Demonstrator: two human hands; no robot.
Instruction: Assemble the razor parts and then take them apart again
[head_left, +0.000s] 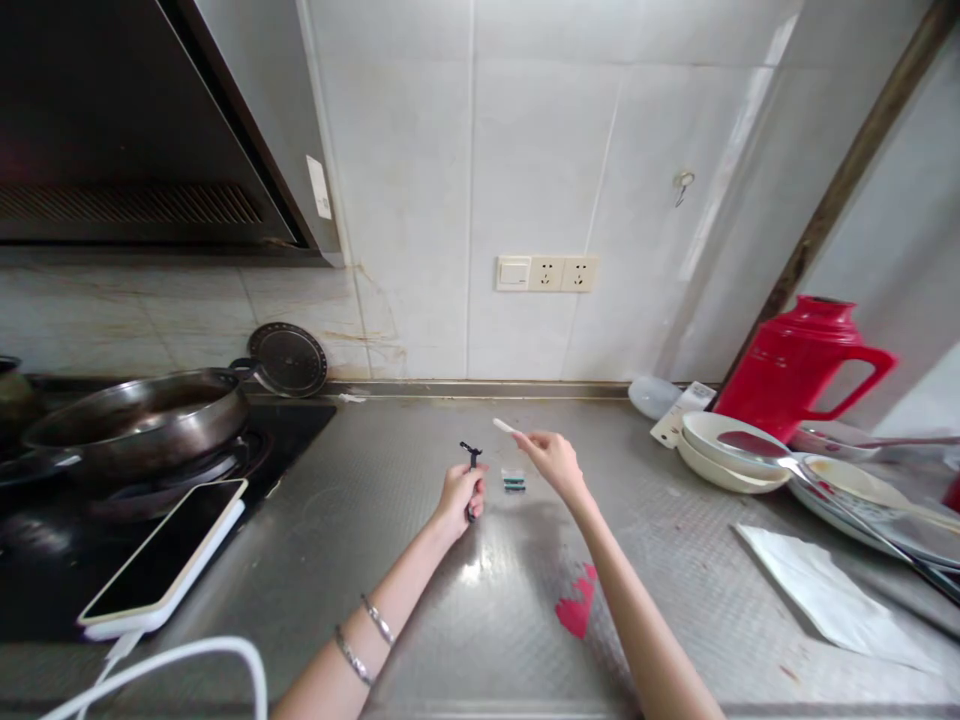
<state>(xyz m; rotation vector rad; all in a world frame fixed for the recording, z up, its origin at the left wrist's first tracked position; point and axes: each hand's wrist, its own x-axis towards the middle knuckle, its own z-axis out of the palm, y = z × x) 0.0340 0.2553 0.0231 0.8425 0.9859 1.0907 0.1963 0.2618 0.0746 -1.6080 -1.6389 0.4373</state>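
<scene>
My left hand (459, 498) is closed around a slim black stick-like tool (472, 460). Its upper end is narrow and crosswise, and its lower end shows below my fingers. To the right and a little higher, my right hand (553, 462) pinches a small white stick-shaped piece (503, 426) that points to the upper left. Both hands are just above the metal counter (420, 600). Between them on the counter lie small green and dark strips (514, 483), apparently in a clear wrapper. They are too small to name for certain.
Left on the black stove stand a steel pan (142, 425) and, nearer, a phone (169, 555) with a white cable. Along the right are a red thermos jug (795, 365), stacked bowls (731, 470), plates with a ladle, and a white tissue (832, 595). A red patch (576, 605) marks the counter.
</scene>
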